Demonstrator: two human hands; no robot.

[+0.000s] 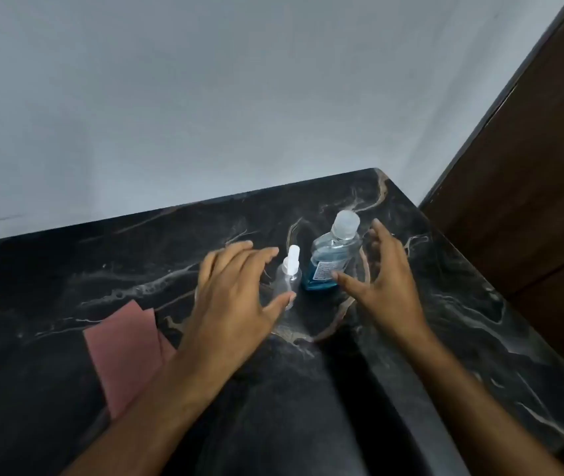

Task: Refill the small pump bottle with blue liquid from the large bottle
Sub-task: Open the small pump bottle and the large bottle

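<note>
- The small pump bottle (287,280) stands upright near the middle of the black marble counter (101,269); it is clear, with a white pump head on top, and no liquid shows inside it.
- The large bottle (330,255) stands just to its right, close beside it, with its clear cap on. Blue liquid fills only the lower part; the upper part looks clear. A white label sits on its front.
- The left hand (235,304) is open, fingers spread, its thumb tip at the near side of the small pump bottle; whether it touches is hard to tell. It grips nothing.
- The right hand (383,280) is also open, fingers apart, cupped round the right side of the large bottle, thumb tip close to the label, not closed on it.
- A pink cloth (125,352) lies flat on the counter, left of the left forearm.
</note>
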